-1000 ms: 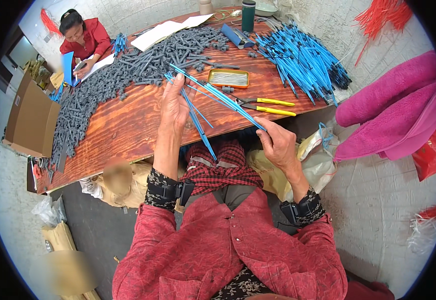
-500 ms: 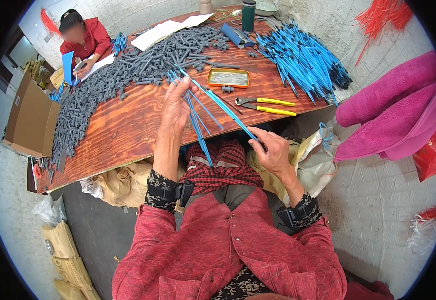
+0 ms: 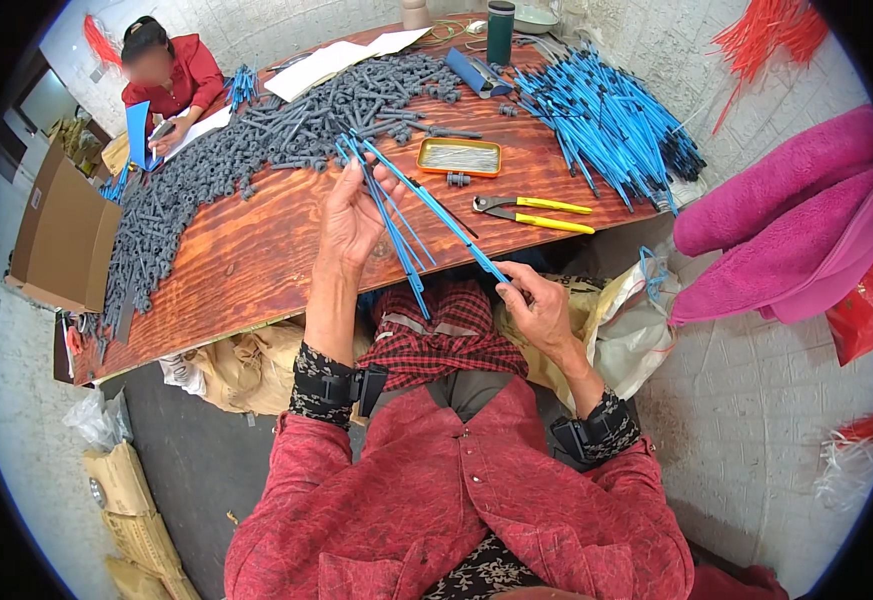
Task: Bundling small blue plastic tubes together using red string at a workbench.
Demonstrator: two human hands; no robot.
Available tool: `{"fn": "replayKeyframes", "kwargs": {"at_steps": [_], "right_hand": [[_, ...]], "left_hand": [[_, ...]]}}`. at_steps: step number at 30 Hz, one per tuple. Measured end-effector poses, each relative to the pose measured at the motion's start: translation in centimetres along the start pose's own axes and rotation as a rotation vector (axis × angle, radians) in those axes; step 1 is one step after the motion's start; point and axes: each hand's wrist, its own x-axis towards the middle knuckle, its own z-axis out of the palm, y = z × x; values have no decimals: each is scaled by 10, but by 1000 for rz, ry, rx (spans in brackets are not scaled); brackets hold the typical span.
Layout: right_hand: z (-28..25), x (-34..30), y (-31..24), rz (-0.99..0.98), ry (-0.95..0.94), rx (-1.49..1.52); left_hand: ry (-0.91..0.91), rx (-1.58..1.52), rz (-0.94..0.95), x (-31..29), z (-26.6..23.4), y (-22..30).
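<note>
My left hand is raised over the table's near edge, fingers pinched round the upper part of a few thin blue sticks that fan downward. More blue sticks, with dark marks along them, slant from beside the left fingertips down to my right hand. The right fingers are closed round their lower ends. Whether all the sticks are solid or tubular I cannot tell. Behind the left hand lies a large heap of dark grey plastic fittings.
Yellow-handled pincers and an orange-rimmed tray of thin metal pins lie on the wooden table. Many blue sticks are piled at right. A dark green bottle stands behind. Another person sits far left, near a cardboard box.
The sticks in my left hand have shifted slightly upward and drawn closer together. My right hand has moved a little, still holding the lower ends.
</note>
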Motion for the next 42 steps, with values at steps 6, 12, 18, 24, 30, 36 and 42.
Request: {"fn": "replayKeyframes", "kwargs": {"at_steps": [6, 12, 18, 24, 30, 36, 42], "right_hand": [[3, -1, 7, -3, 10, -6], [8, -5, 13, 46, -39, 99], [8, -6, 17, 49, -11, 114], [10, -5, 15, -38, 133, 154], [7, 3, 14, -209, 183, 31], [11, -6, 5, -74, 117, 160], [1, -12, -11, -106, 129, 66]], "left_hand": [[-33, 96, -8, -10, 23, -1], [-302, -11, -118, -18, 10, 8], [-19, 200, -36, -24, 33, 4], [61, 108, 21, -12, 1, 3], [176, 158, 78, -17, 3, -1], [79, 288, 64, -27, 19, 7], [-11, 511, 107, -42, 63, 16]]}}
